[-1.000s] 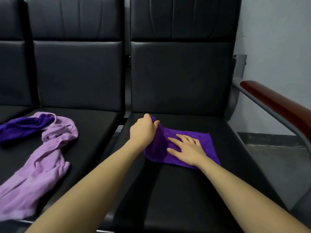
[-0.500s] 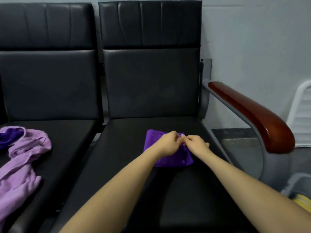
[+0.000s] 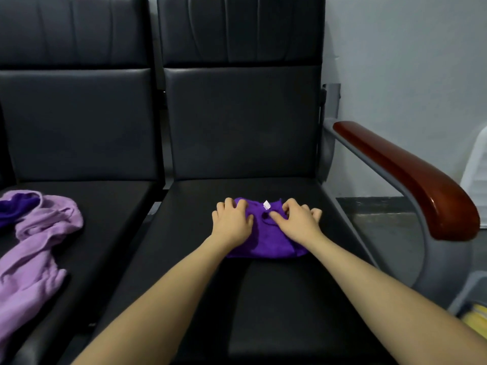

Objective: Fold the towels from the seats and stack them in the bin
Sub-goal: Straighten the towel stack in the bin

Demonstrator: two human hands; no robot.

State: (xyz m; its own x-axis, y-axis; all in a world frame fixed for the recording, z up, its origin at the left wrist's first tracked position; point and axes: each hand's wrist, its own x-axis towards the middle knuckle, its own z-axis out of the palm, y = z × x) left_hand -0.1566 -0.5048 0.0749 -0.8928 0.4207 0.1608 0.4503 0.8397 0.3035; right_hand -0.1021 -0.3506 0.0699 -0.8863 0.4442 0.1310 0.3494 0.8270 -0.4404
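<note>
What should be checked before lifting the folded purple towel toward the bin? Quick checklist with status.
1. Purple towel folded compact on the right seat: ok, though the top edge looks bunched.
2. Left hand on the towel's left part: ok, fingers curled over the far edge.
3. Right hand on the right part: ok, fingers curled on the cloth near the white tag.
4. Firm grip for lifting: cannot tell; fingertips are hidden by the cloth.
5. Bin reachable: cannot tell; only a grey rim with something yellow shows at lower right.
6. Towels left: not ok; lilac towel and another purple one lie unfolded on the left seat.
</note>
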